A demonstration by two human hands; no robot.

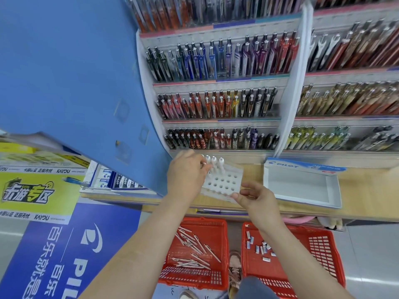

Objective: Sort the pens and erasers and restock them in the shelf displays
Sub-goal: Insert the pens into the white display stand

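Four tiers of shelf displays (218,83) packed with upright pens fill the upper right of the frame. Below them runs a wooden counter (367,190), with an open white Pilot box (302,186) on it at right. Two red baskets (190,277) sit on the floor at the bottom, loose pens (194,249) in the left one and erasers (259,249) in the right. At centre, a white perforated pen holder (222,182) rests on the counter, with white pens (216,161) standing in its back row. The left grip (185,173) pinches the leftmost of them; the right grip (257,197) holds the holder's near right corner.
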